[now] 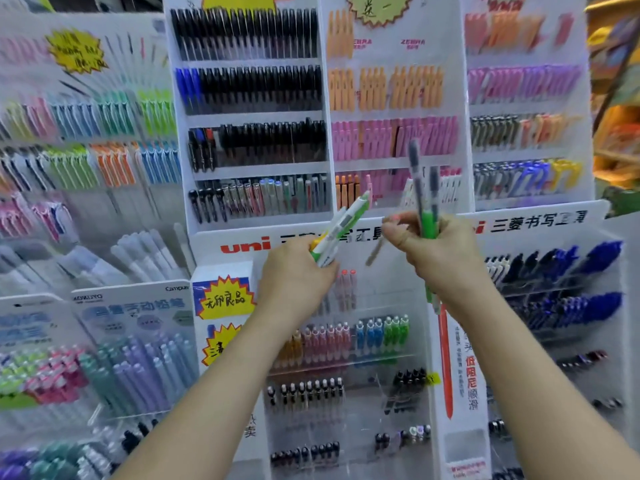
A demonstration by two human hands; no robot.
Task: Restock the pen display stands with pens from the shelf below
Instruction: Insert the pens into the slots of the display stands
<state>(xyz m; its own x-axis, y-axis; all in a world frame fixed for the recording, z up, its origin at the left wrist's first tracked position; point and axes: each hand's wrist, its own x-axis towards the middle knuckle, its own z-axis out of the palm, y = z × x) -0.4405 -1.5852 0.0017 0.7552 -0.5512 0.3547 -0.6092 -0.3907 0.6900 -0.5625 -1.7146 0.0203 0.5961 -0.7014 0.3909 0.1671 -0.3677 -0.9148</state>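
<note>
Many tiered pen display stands (259,170)

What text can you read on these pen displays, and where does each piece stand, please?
"uni": left header board
"三菱书写工具": right header board
"ZEBRA", twice: backing of orange-pen stand
"无印良品": yellow starburst tag
"KOKUYO", "Campus": pencil card
Handwritten yellow tag, top left: too blurred
</note>
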